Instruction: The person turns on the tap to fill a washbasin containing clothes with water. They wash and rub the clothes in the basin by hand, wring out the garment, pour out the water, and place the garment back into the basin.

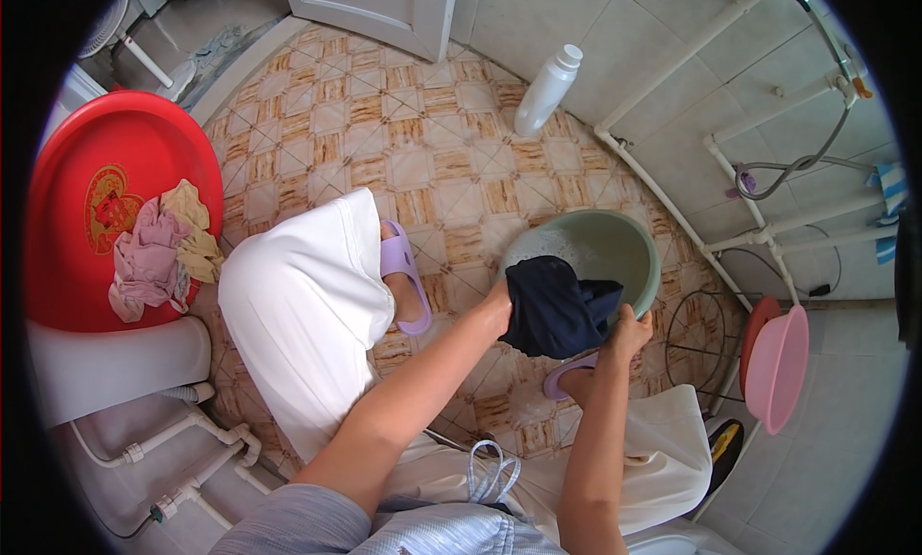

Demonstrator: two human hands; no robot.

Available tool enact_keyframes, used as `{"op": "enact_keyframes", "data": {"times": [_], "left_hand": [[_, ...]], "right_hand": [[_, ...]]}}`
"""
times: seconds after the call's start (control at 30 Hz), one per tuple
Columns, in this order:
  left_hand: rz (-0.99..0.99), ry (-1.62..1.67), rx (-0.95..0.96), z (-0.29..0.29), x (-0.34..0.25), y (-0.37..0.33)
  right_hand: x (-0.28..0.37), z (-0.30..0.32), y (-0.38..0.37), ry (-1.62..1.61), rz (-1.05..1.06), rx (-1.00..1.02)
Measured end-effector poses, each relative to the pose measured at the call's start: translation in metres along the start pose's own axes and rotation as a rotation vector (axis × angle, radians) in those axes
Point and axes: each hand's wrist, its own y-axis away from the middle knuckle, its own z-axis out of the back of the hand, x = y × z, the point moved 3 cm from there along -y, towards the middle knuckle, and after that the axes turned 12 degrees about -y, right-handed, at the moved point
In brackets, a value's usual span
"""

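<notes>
A wet-looking navy blue garment [560, 310] is bunched over the near side of a pale green basin [650, 253] on the floor. White suds [540, 245] show inside the basin. My left hand [500, 307] disappears into the dark cloth at the wrist, so its fingers are hidden. At the garment's right end, my right hand [629, 335] is closed on the fabric beside the basin's near rim. What kind of garment it is cannot be made out.
On the left, a large red basin [67, 209] holds pink clothing [149, 253] and cream clothing [192, 233]. A white bottle [547, 91] stands by the wall. Right of me are a wire rack [693, 347], a pink basin [780, 371] and wall pipes [663, 195].
</notes>
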Motion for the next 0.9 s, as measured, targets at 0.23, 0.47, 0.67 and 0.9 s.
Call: {"op": "enact_keyframes", "data": {"times": [0.23, 0.47, 0.67, 0.9], "left_hand": [[-0.228, -0.385, 0.068, 0.033, 0.019, -0.034], [-0.082, -0.121, 0.144, 0.025, 0.021, -0.032], [-0.143, -0.188, 0.222, 0.020, 0.011, -0.019], [-0.495, -0.921, 0.198, 0.009, 0.001, -0.012]], "right_hand": [[0.009, -0.011, 0.009, 0.108, 0.042, 0.033], [0.013, -0.006, 0.001, 0.126, 0.148, 0.055], [0.020, -0.015, 0.005, 0.175, 0.264, 0.151], [0.046, -0.027, 0.023, 0.536, 0.544, 0.221]]}}
